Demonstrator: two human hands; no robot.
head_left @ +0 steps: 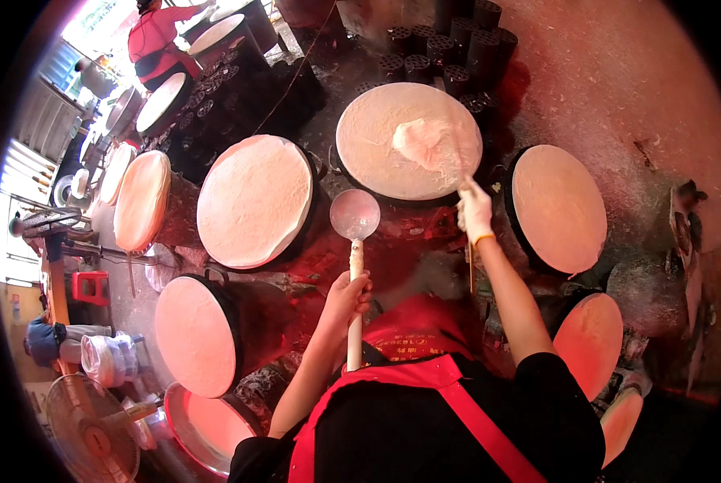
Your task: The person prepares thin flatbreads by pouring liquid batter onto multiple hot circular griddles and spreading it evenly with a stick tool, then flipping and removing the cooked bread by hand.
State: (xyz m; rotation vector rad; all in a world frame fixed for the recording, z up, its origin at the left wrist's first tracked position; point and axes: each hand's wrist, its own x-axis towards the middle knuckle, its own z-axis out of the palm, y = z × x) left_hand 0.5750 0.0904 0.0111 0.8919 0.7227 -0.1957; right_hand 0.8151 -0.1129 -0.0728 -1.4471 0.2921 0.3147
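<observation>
In my left hand, closed round its long pale handle, is a ladle. The round metal bowl points away from me, just short of the far middle griddle. This round griddle is coated with pale batter, and a thicker, wet-looking heap of batter lies right of its centre. At the griddle's near right rim, my right hand, in a white glove, is closed on a thin stick. The stick's lower part hangs below the hand; its far end over the batter is blurred, so its shape cannot be made out.
More round griddles covered in pale layers surround me, including one at left and one at right. Black perforated coal briquettes are stacked behind. A floor fan, a red stool and another person are at left.
</observation>
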